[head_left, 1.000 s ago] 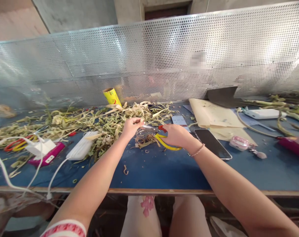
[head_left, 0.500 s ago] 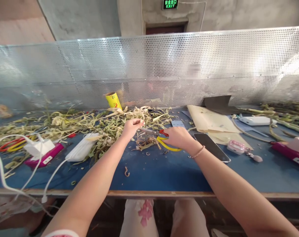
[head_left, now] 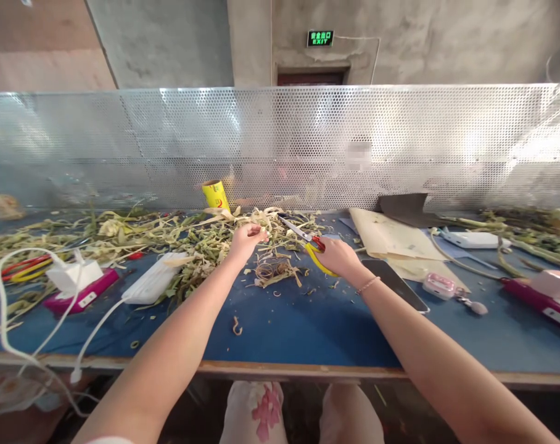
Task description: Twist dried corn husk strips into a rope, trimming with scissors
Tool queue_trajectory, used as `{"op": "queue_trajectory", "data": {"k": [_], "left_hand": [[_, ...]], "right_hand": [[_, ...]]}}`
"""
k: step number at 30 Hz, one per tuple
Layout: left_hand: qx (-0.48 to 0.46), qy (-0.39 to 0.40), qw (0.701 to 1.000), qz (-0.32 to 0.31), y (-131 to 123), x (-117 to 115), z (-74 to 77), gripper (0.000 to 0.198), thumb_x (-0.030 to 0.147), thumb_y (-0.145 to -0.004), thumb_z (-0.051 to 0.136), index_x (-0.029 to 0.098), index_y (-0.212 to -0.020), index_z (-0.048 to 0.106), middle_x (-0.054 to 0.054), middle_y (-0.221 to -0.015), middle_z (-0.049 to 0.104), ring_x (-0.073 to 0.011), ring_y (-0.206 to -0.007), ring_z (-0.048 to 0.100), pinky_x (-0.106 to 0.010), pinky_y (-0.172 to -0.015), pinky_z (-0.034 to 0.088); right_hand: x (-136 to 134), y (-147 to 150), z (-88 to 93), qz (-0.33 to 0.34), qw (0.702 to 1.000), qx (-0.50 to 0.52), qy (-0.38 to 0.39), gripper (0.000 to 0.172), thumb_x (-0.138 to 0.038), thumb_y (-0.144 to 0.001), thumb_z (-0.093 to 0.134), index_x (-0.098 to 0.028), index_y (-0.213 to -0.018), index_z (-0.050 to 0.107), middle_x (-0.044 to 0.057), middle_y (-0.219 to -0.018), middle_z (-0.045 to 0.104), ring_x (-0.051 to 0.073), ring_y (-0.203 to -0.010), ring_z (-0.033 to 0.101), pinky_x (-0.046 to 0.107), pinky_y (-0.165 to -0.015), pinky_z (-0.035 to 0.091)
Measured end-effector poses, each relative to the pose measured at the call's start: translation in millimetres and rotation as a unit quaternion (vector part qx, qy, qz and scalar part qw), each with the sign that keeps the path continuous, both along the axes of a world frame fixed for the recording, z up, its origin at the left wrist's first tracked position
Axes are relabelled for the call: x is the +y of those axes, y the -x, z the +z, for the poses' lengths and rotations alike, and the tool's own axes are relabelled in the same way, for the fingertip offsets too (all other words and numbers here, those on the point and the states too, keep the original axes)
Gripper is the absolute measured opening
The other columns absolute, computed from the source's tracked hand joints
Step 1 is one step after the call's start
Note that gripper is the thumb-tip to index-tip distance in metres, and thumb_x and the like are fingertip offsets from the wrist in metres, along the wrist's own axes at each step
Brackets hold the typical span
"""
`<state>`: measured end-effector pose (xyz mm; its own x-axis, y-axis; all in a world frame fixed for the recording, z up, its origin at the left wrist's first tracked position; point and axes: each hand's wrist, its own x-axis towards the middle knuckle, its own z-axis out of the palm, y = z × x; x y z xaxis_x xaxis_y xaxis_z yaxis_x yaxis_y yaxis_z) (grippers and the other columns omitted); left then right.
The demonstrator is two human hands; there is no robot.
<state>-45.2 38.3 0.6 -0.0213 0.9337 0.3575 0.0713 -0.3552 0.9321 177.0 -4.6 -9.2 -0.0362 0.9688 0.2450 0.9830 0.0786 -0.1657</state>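
My right hand (head_left: 339,258) grips yellow-and-red scissors (head_left: 308,242), the blades pointing up and left over the blue table (head_left: 308,320). My left hand (head_left: 245,239) is closed in a pinch on a small pale strip of plant material, just left of the blade tips. Below both hands lies a small heap of curled brown trimmings (head_left: 273,271). A wide pile of green and pale plant scraps (head_left: 169,231) stretches to the left behind my left hand.
A perforated metal screen (head_left: 280,148) closes the back. A yellow roll (head_left: 216,195) stands by it. Left: chargers with white cables (head_left: 71,277), a white power bank (head_left: 153,285), red scissors (head_left: 21,266). Right: a black phone (head_left: 395,285), brown paper (head_left: 395,237), a pink case (head_left: 440,285), green stalks (head_left: 525,231).
My right hand has lifted and swung the scissors so the blades point up and left instead of lying level. The camera has tilted up a little. My left hand has stayed in place.
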Motion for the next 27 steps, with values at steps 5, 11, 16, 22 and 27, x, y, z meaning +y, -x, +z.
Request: {"op": "queue_trajectory", "data": {"k": [5,11,16,22,27], "left_hand": [[-0.027,-0.002,0.999,-0.019,-1.5,-0.2,-2.2,0.029,0.031,-0.049,0.074,0.015,-0.065,0.056,0.000,-0.056,0.062,-0.0148,-0.059,0.061,-0.031,-0.066,0.049],[-0.044,-0.035,0.998,0.005,-0.7,2.4,-6.6,0.028,0.030,-0.050,0.074,0.015,-0.068,0.058,-0.001,-0.059,0.063,-0.0170,-0.065,0.063,-0.033,-0.071,0.048],[-0.062,-0.034,0.998,-0.002,-0.3,7.6,-12.8,0.019,0.028,-0.055,0.070,0.016,-0.068,0.063,-0.001,-0.061,0.065,-0.0170,-0.065,0.062,-0.033,-0.070,0.049],[-0.038,-0.023,0.998,-0.054,1.5,12.1,-18.0,0.014,0.017,-0.056,0.065,0.016,-0.070,0.068,0.000,-0.062,0.066,-0.0135,-0.064,0.061,-0.030,-0.072,0.048],[-0.014,0.008,0.997,-0.078,1.3,9.7,-15.1,0.017,0.011,-0.055,0.063,0.014,-0.071,0.068,0.000,-0.061,0.066,-0.0141,-0.064,0.061,-0.032,-0.076,0.049]], "right_hand": [[-0.2,4.5,-5.1,0.024,1.000,0.008,0.003,0.046,-0.053,-0.083,0.037,-0.016,-0.098,0.058,0.012,-0.089,0.067,0.024,-0.082,0.062,0.028,-0.063,0.041],[-3.2,8.6,-5.8,0.085,0.994,0.036,-0.063,0.043,-0.047,-0.082,0.042,-0.014,-0.108,0.050,0.012,-0.098,0.065,0.023,-0.090,0.060,0.028,-0.073,0.041],[-9.0,10.8,-3.6,0.125,0.989,-0.004,-0.073,0.047,-0.048,-0.080,0.047,-0.011,-0.108,0.046,0.016,-0.102,0.062,0.025,-0.098,0.057,0.030,-0.081,0.039],[-12.4,11.3,-0.7,0.129,0.989,-0.021,-0.069,0.045,-0.050,-0.080,0.046,-0.012,-0.104,0.047,0.015,-0.098,0.062,0.025,-0.094,0.058,0.030,-0.079,0.039],[-6.1,6.3,-3.4,0.156,0.983,-0.010,-0.093,0.036,-0.046,-0.080,0.045,-0.015,-0.096,0.049,0.011,-0.087,0.063,0.023,-0.084,0.059,0.030,-0.072,0.040]]}}
